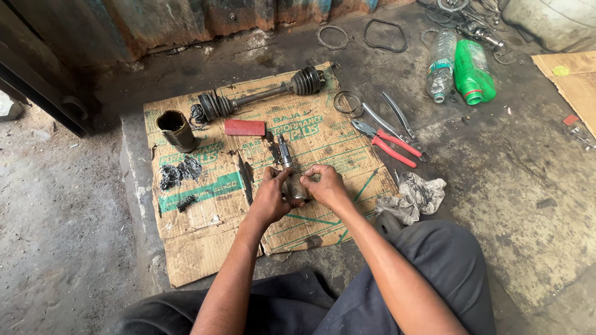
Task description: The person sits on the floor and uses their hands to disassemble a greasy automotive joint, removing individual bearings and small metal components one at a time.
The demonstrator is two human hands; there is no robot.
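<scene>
Both of my hands close around a greasy metal joint housing point(295, 185) with a short splined shaft point(284, 151) sticking out away from me. My left hand point(270, 197) grips its left side and my right hand point(325, 185) grips its right side. The part rests on a flattened cardboard sheet point(205, 242) spread over the concrete floor. A drive axle with two black rubber boots point(261, 94) lies across the far part of the cardboard.
On the cardboard: a dark metal cup point(176, 129), a red sanding block point(244, 127), clumps of black grease point(179, 171). Beside it: red-handled pliers point(387, 142), long pliers point(397, 121), a grey rag point(413, 197), a clear bottle point(441, 64), a green bottle point(474, 71), metal rings point(333, 36).
</scene>
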